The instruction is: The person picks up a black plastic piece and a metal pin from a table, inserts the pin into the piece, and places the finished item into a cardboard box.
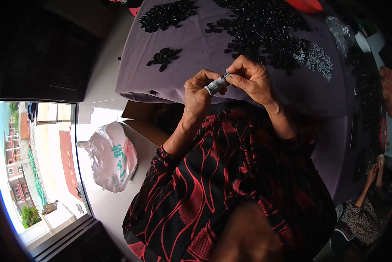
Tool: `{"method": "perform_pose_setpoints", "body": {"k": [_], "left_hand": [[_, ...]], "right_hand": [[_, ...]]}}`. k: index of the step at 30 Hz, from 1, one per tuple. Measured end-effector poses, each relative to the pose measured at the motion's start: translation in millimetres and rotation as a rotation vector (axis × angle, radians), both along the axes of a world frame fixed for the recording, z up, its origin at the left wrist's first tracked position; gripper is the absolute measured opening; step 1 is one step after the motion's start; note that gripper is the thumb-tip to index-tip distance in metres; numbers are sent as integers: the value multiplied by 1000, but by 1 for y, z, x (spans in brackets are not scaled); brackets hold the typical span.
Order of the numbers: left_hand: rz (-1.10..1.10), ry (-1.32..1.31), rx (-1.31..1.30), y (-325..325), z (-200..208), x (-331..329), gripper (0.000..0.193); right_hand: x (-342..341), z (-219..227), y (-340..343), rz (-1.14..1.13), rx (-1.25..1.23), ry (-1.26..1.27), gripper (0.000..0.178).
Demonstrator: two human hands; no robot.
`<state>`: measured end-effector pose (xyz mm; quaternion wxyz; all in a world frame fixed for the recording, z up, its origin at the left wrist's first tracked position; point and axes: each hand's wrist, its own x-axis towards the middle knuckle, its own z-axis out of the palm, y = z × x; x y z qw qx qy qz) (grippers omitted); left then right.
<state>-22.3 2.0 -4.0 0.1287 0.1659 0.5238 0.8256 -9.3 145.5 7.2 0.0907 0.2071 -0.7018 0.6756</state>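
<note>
My left hand (197, 92) and my right hand (253, 81) meet fingertip to fingertip above the near edge of the cloth-covered table. A grey-white wrap (214, 86) covers my left thumb. Pinched between the fingertips of both hands is a small dark-and-silver piece (226, 74), too small to name exactly. Beyond my hands, a large heap of small black pieces (266, 37) spreads over the purple-grey cloth (161, 81). Beside it on the right lies a pile of small silvery pins (317, 60).
Smaller groups of black pieces lie at the far left (167, 16) and nearer left (164, 57). A red container (307, 5) stands at the far edge. On the floor are a white plastic bag (111, 157) and a cardboard box (146, 132). Another person (361, 218) sits at right.
</note>
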Motion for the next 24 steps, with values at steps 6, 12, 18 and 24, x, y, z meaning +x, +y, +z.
{"method": "perform_pose_setpoints", "body": {"k": [6, 12, 18, 24], "left_hand": [[-69, -130, 172, 1, 5, 3, 4], [-93, -81, -57, 4, 15, 4, 6], [-79, 23, -279, -3, 2, -3, 9], [-79, 49, -567, -5, 26, 19, 10]], "right_hand": [[8, 9, -2, -64, 85, 149, 8], [9, 4, 5, -145, 235, 231, 11], [16, 2, -2, -284, 523, 343, 24], [31, -10, -8, -449, 906, 472, 25]]}}
